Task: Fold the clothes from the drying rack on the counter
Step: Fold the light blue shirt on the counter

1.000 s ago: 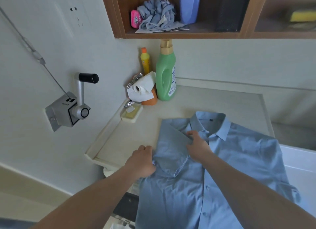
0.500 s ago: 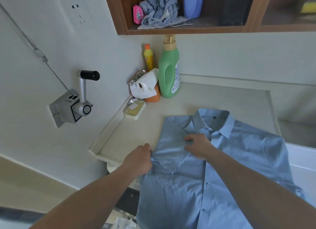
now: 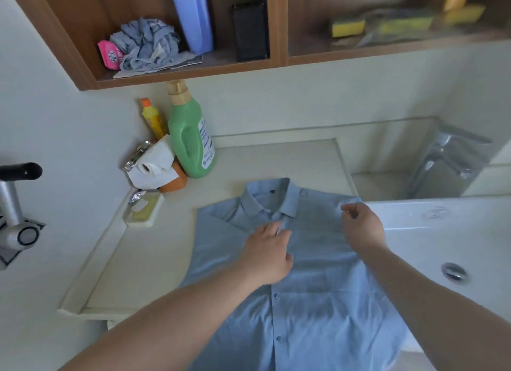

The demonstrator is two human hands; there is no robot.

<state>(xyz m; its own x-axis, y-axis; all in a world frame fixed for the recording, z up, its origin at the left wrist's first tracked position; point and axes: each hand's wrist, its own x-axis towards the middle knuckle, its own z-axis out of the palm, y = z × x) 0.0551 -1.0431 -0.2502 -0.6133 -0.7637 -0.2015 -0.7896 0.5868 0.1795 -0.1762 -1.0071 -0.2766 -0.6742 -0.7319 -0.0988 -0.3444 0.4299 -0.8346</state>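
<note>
A light blue button-up shirt (image 3: pixel 312 282) lies front-up on the pale counter (image 3: pixel 154 254), collar toward the wall. Its left sleeve side is folded in over the chest. My left hand (image 3: pixel 266 255) rests on the shirt just below the collar, fingers fairly straight, pressing the placket. My right hand (image 3: pixel 360 225) is at the shirt's right shoulder, at the sink's edge, and pinches the fabric there between thumb and fingers.
A green detergent bottle (image 3: pixel 190 138), a small yellow bottle (image 3: pixel 152 117), a paper roll (image 3: pixel 152 166) and a soap dish (image 3: pixel 142 211) crowd the counter's back left corner. A white sink (image 3: pixel 448 240) adjoins on the right. A wooden shelf (image 3: pixel 193 69) hangs above.
My right hand left the folded left flap and moved right to the shirt's right shoulder. My left hand moved from the shirt's left edge onto the chest. The view shifted right.
</note>
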